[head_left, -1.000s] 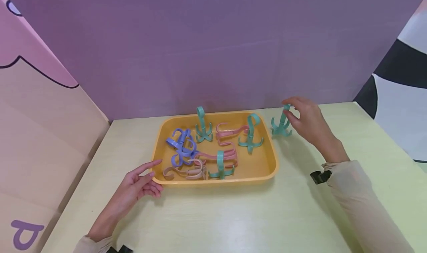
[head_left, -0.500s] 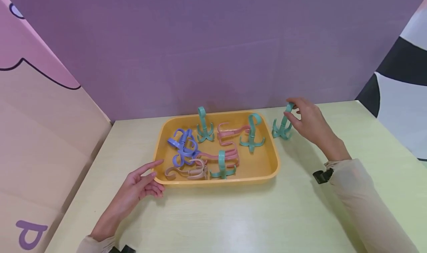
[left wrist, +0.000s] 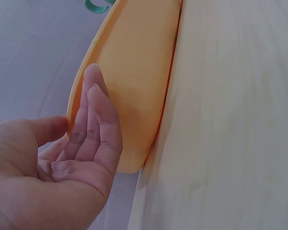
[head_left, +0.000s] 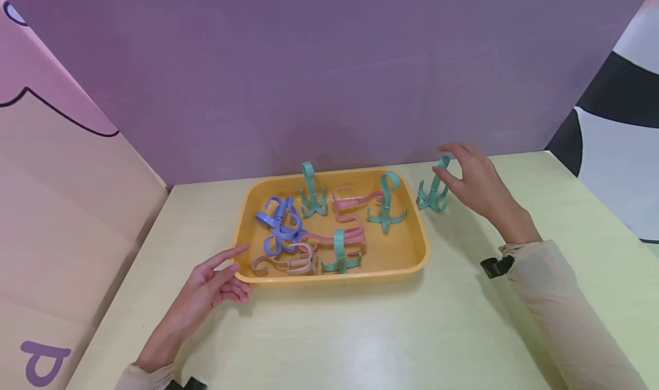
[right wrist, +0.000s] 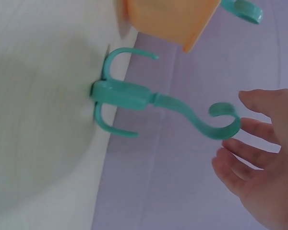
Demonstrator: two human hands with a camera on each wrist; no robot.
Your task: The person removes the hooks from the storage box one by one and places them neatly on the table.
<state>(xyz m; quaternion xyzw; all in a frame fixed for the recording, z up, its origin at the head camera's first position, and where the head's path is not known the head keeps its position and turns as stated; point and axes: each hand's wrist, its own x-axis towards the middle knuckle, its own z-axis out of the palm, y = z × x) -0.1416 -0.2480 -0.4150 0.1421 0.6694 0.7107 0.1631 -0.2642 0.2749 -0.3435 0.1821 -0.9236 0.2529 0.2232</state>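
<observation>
In the head view a green four-armed hanger hook (head_left: pixel 433 194) stands upright on the table, right of the yellow tray (head_left: pixel 329 280). My right hand (head_left: pixel 481 187) is around its curled top, thumb and fingers spread apart. The right wrist view shows the green hook (right wrist: pixel 122 95) with its curl beside the loose fingers, not pinched. My left hand (head_left: pixel 208 284) is at the tray's near-left corner, with its index finger over the rim. Its fairly straight fingers lie along the outer wall of the tray (left wrist: pixel 139 72) in the left wrist view.
Inside the tray lie blue hooks (head_left: pixel 280 227), pink hooks (head_left: pixel 355 201) and a beige hook (head_left: pixel 293 261). Green hooks (head_left: pixel 386 207) stand among them. A purple panel (head_left: pixel 329 81) rises behind the table (head_left: pixel 329 338), and printed panels flank it.
My right thumb and fingers have come apart from the green hook's curl, and the hook stays standing on the table. My left hand remains at the tray corner.
</observation>
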